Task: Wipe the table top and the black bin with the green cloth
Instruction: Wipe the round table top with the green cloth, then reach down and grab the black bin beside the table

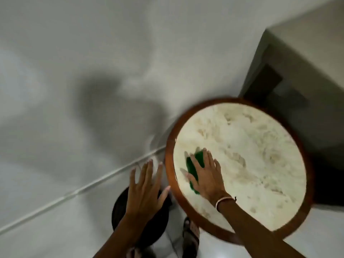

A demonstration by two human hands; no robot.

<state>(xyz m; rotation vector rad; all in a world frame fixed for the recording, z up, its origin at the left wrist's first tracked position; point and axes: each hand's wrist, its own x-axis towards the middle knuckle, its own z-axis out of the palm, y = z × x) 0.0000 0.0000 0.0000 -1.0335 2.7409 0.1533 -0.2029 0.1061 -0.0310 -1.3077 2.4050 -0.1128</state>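
A round table [305,211] with a pale marbled top and a brown wooden rim fills the lower right. My right hand [206,174] lies flat on the top near its left edge, pressing down on the green cloth [191,166], which sticks out from under my fingers. The black bin [119,207] stands on the floor left of the table, largely hidden by my left hand [147,190]. That hand hovers over the bin with fingers spread and holds nothing.
A white wall rises behind the bin and table, with a white baseboard [74,192] along the floor. A dark opening [270,86] sits at the right behind the table. My sandalled foot [189,237] shows between bin and table.
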